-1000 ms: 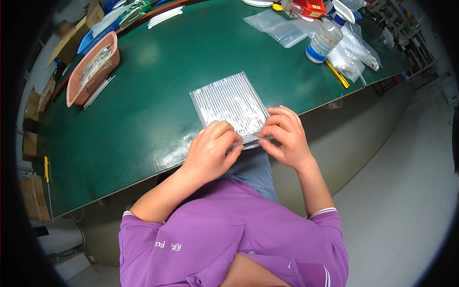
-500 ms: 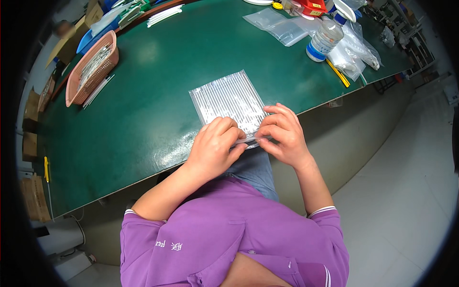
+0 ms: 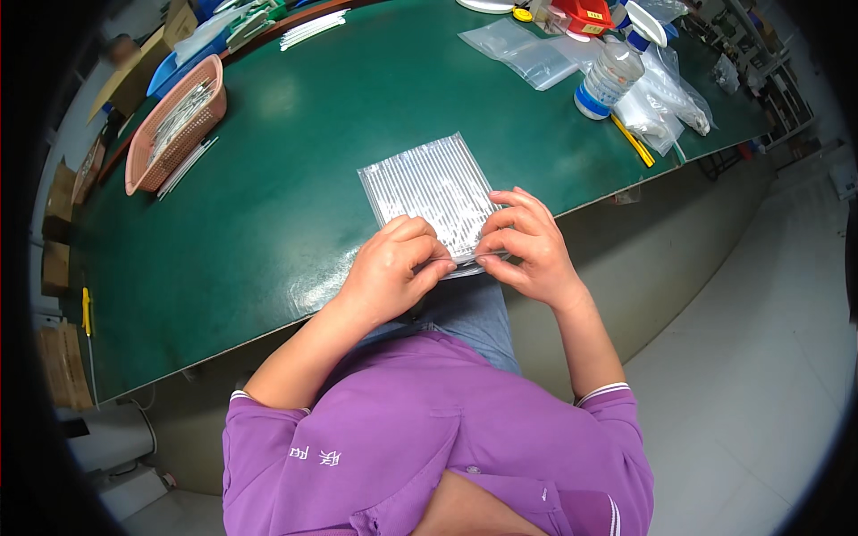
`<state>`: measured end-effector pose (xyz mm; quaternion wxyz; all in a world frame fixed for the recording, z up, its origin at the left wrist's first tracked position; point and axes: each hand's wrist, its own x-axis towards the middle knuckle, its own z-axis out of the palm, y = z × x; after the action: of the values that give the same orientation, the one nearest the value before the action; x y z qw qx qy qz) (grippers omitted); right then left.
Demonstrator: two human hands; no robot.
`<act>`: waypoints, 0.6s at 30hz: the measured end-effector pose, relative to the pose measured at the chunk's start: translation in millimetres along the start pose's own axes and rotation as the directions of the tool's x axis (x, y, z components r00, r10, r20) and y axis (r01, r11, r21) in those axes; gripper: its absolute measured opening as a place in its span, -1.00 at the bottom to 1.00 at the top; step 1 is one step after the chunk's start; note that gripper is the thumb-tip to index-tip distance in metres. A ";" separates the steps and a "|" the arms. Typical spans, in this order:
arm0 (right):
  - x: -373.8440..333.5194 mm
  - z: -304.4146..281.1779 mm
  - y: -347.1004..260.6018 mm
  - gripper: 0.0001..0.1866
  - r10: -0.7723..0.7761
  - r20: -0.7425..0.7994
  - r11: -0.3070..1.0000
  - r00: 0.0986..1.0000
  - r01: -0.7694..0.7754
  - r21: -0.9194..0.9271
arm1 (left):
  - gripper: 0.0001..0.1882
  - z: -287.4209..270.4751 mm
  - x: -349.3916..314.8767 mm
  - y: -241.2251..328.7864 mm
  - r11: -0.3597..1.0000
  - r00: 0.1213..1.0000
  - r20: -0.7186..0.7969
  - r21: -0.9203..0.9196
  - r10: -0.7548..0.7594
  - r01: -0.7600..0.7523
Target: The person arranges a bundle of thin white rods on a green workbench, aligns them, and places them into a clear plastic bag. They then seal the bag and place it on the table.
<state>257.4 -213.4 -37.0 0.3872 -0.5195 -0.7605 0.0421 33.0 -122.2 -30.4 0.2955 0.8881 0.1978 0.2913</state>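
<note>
A clear plastic bag (image 3: pixel 429 183) lies flat at the near edge of the green table, with a row of thin, light-coloured sticks showing through it. Its near edge overhangs the table toward me. My left hand (image 3: pixel 398 268) pinches that edge at its left part, thumb against curled fingers. At the right part of the same edge, my right hand (image 3: pixel 527 246) pinches the plastic between thumb and forefinger, its other fingers bent over the bag's right side. The two pinches are a short way apart. Both hands partly cover the bag's near corners.
On the green table (image 3: pixel 259 196), a pink basket (image 3: pixel 192 134) of thin sticks stands at the left, with loose sticks (image 3: pixel 188 167) beside it. A spray bottle (image 3: pixel 610 79), empty clear bags (image 3: pixel 527 54) and a yellow pen-like tool (image 3: pixel 633 141) are at the far right.
My left thumb has shifted slightly along the bag's near edge and presses closer to the fingers. Both hands keep hold of the edge; the bag stays nearly in place.
</note>
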 end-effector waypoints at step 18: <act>4.1 10.3 -1.4 -0.87 -0.013 -0.007 0.999 1.000 0.013 0.037 | -0.86 -5.6 -1.1 1.4 0.999 1.000 -0.003 -0.036 -0.001 0.001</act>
<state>249.1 -207.2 -41.3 0.3995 -0.5074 -0.7617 0.0519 28.8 -121.5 -26.3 0.3111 0.8820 0.1937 0.2961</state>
